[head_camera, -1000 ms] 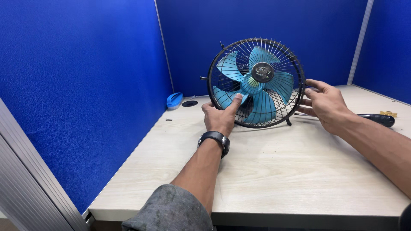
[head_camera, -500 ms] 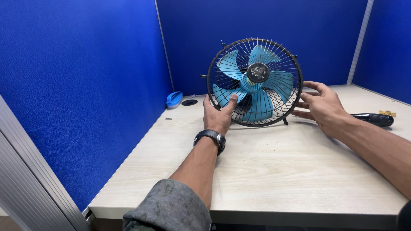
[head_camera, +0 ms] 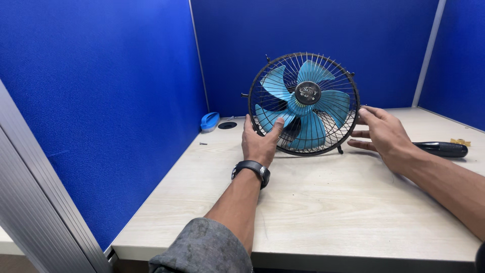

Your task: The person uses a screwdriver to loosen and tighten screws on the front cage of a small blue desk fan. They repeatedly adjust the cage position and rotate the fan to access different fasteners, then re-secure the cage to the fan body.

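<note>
A small desk fan (head_camera: 304, 103) with blue blades and a black wire cage stands upright on the pale wooden desk (head_camera: 328, 207). My left hand (head_camera: 258, 144), a black watch (head_camera: 251, 169) on its wrist, grips the cage at its lower left with the thumb pressed on the front wires. At the cage's right rim is my right hand (head_camera: 386, 134), its fingers straight and apart, with the index fingertip touching the rim.
A black tool handle (head_camera: 439, 148) lies on the desk behind my right hand, with a small yellow piece (head_camera: 459, 142) beyond it. A blue object (head_camera: 209, 121), a round cable hole (head_camera: 227, 125) and a small screw (head_camera: 202, 143) sit near the back left corner. Blue partition walls enclose the desk.
The fan has shifted slightly left and stands straighter. My right hand's fingers have uncurled from the rim and now only touch it; my left hand keeps its grip.
</note>
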